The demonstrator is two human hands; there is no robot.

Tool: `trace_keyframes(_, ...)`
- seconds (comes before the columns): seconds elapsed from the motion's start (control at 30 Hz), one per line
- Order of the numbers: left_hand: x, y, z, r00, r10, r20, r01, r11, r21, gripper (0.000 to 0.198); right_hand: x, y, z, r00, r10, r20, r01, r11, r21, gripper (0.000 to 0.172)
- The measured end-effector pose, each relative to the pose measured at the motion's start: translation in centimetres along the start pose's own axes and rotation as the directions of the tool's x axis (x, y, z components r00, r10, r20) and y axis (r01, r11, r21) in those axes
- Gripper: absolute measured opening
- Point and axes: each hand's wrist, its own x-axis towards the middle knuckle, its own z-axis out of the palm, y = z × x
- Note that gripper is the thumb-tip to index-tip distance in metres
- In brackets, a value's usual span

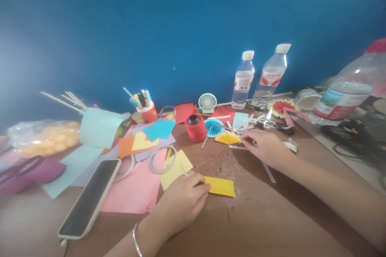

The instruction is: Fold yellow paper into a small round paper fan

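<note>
My left hand [188, 196], with a ring and a bracelet, presses a folded strip of yellow paper [222, 186] to the table, its fingers closed on the strip's left end. My right hand [265, 144] reaches further back, fingertips drawn together at the right end of a small pleated yellow paper fan [228, 138]. What those fingers hold, if anything, is hidden. Just behind lies a blue pleated paper rosette [213, 127] with a thin stick. A red thread spool [196, 128] stands to its left. White paper scraps [259, 121] lie beyond my right hand.
Coloured paper sheets [135, 192], tape rings [163, 160] and a phone [90, 198] cover the left side. A cup of pens [147, 111], a small white fan [207, 103] and water bottles [243, 84] stand along the blue wall. A large bottle [340, 98] is at right.
</note>
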Motion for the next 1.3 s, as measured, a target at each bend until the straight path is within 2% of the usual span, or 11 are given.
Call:
trace_keyframes(0.1,0.0,0.0,0.0,1.0,0.003,-0.007,-0.003,1.0,-0.013,0.025,0.6,1.7,-0.5,0.999,0.04,0.03,-0.037,0.995,-0.089,0.017)
trace_keyframes(0.2,-0.1,-0.1,0.0,1.0,-0.015,0.009,0.016,1.0,-0.019,0.026,1.1,3.9,-1.2,0.999,0.031,-0.017,-0.034,0.98,-0.195,0.021)
trace_keyframes(0.3,-0.1,-0.1,0.1,0.999,-0.029,0.027,0.029,0.999,-0.017,0.026,1.6,6.2,-1.9,0.988,0.138,-0.063,-0.15,0.943,-0.297,0.022)
trace_keyframes(0.37,-0.1,-0.1,0.1,1.0,-0.023,0.019,0.024,1.0,-0.019,0.026,1.8,7.4,-2.1,0.97,0.244,-0.003,-0.232,0.919,-0.319,0.023)
trace_keyframes(0.43,0.0,-0.1,0.1,1.0,-0.013,-0.003,0.013,1.0,-0.022,0.025,2.0,8.1,-2.2,0.957,0.267,0.116,-0.219,0.922,-0.32,0.025)
trace_keyframes(0.5,0.0,0.0,0.0,1.0,-0.007,-0.026,0.007,1.0,-0.027,0.025,2.1,8.3,-2.1,0.948,0.27,0.167,-0.208,0.925,-0.317,0.025)
trace_keyframes(0.77,0.0,0.0,0.0,0.999,-0.007,-0.045,0.005,0.999,-0.032,0.025,2.1,9.8,-2.1,0.911,0.36,0.2,-0.325,0.927,-0.187,0.021)
trace_keyframes(0.87,0.0,0.0,0.0,0.999,-0.004,-0.048,0.002,0.999,-0.035,0.025,2.0,10.3,-2.2,0.911,0.378,0.164,-0.354,0.922,-0.159,0.022)
trace_keyframes(1.0,-0.1,0.0,0.0,0.998,-0.007,-0.058,0.005,0.999,-0.041,0.026,1.9,10.1,-2.3,0.932,0.362,0.031,-0.352,0.921,-0.169,0.023)
trace_keyframes(1.1,-0.1,0.0,0.1,0.998,-0.009,-0.063,0.006,0.999,-0.04,0.026,1.8,9.5,-2.5,0.926,0.374,-0.049,-0.376,0.906,-0.195,0.022)
trace_keyframes(1.3,-0.1,-0.1,0.1,0.998,-0.004,-0.062,0.002,1.0,-0.031,0.024,1.7,9.3,-2.6,0.933,0.351,-0.078,-0.36,0.912,-0.196,0.018)
